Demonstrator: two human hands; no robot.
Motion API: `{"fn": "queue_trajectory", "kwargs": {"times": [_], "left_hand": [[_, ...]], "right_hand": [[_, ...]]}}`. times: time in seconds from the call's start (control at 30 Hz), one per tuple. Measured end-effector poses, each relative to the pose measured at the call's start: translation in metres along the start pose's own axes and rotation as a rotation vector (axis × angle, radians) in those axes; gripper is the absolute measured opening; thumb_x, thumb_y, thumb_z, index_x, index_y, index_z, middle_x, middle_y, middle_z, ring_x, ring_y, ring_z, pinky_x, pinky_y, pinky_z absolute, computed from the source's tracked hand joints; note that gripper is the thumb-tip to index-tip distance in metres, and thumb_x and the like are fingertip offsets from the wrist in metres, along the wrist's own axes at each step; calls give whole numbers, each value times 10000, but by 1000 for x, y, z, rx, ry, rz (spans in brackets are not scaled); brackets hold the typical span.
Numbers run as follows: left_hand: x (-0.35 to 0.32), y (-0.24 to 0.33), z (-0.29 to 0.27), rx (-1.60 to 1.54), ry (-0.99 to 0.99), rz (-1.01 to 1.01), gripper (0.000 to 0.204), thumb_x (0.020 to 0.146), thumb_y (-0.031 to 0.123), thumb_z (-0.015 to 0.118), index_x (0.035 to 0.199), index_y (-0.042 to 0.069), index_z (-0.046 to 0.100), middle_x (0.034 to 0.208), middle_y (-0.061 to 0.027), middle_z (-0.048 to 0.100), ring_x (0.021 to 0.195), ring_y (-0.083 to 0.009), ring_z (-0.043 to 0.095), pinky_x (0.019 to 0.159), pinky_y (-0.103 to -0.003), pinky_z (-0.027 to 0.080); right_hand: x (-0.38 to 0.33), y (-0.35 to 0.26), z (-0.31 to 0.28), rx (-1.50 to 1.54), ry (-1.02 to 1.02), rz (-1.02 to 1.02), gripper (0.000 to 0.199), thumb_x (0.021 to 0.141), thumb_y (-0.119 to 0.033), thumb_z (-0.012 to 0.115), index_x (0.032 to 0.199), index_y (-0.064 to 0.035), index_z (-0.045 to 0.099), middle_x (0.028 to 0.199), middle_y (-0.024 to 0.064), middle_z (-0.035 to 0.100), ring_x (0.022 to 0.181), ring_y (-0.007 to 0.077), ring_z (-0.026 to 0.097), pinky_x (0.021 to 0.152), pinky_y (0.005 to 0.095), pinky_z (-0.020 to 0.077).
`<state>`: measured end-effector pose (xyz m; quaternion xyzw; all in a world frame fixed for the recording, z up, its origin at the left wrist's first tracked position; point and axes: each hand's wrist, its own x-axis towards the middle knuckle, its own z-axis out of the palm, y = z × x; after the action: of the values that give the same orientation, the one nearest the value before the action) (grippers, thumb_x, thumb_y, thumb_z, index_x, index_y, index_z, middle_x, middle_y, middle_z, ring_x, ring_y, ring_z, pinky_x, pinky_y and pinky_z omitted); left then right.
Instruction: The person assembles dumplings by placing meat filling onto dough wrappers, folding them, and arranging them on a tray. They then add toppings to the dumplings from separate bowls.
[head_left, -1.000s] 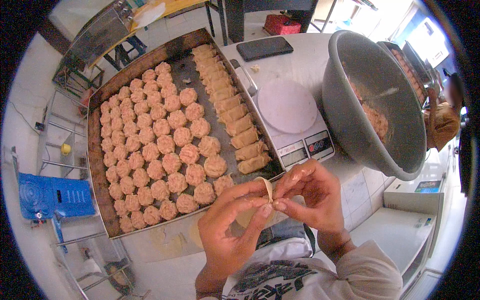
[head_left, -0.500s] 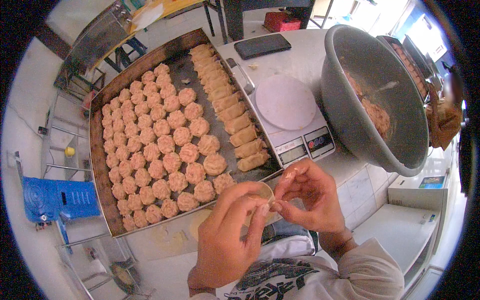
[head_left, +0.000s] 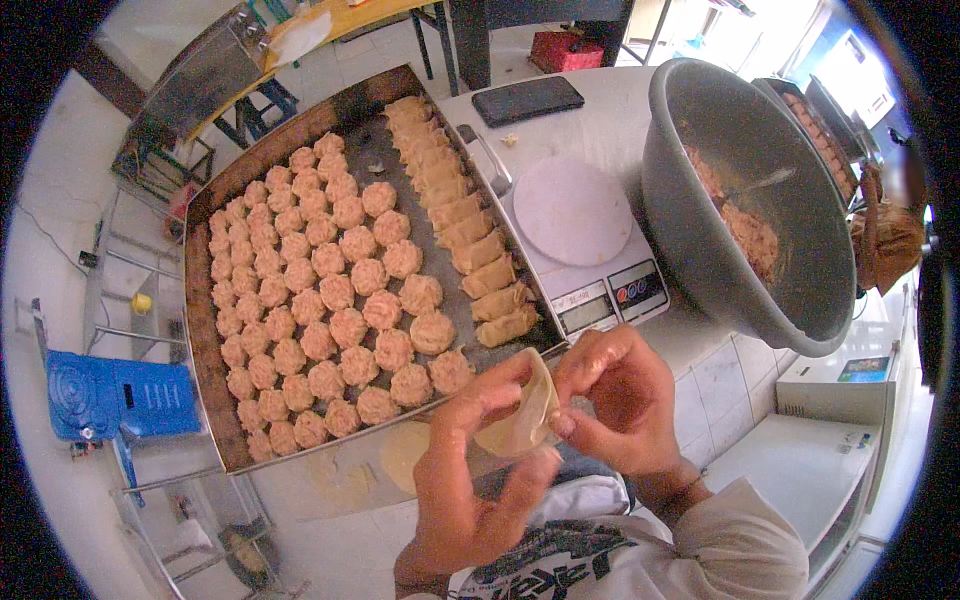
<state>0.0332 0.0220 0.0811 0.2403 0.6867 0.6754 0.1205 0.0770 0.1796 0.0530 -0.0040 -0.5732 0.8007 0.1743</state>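
Note:
A thin, pale round dough wrapper (head_left: 527, 408) is held up between my two hands, in front of the tray's near right corner. My left hand (head_left: 465, 480) supports it from the left with curved fingers, its thumb standing apart below. Thumb and fingers of my right hand (head_left: 620, 400) pinch the wrapper's right edge. Some of the wrapper hides behind my fingers. Just beyond, a dark metal tray (head_left: 340, 120) holds rows of round pink meat dumplings (head_left: 337, 292) and one column of folded, elongated dumplings (head_left: 487, 278). More flat wrappers (head_left: 403, 455) lie on the table beside my left hand.
Right of the tray stands a kitchen scale (head_left: 572, 212) with a round white plate. A large grey bowl (head_left: 670, 200) of meat filling (head_left: 748, 240) tilts beyond it. A black phone (head_left: 527, 101) lies at the back. A blue plastic stool (head_left: 120, 395) is at the left.
The wrapper has opened out and shows more of its surface. My left hand has shifted slightly lower, its thumb now away from the pinch. My right hand stays nearly in place.

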Motion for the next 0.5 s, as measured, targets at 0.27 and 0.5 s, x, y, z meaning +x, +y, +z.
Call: {"fn": "queue_trajectory", "kwargs": {"times": [0.27, 0.5], "left_hand": [[-6, -26, 8, -359, 20, -115, 561, 1050, 309, 438, 1434, -100, 461, 1470, -252, 504, 1361, -332, 494, 1163, -424, 325], [-5, -31, 12, -486, -34, -59, 543, 1060, 293, 412, 1435, -96, 461, 1515, -256, 447, 1452, -343, 374, 1188, -440, 286]], "right_hand": [[-1, 5, 3, -330, -161, -185, 345, 798, 48, 747, 1036, -37, 512, 960, 102, 573, 882, 177, 592, 795, 304, 495], [-6, 8, 14, -182, -33, -94, 324, 849, 36, 663, 1122, -32, 503, 1072, 95, 539, 929, 148, 586, 781, 289, 515]]}}
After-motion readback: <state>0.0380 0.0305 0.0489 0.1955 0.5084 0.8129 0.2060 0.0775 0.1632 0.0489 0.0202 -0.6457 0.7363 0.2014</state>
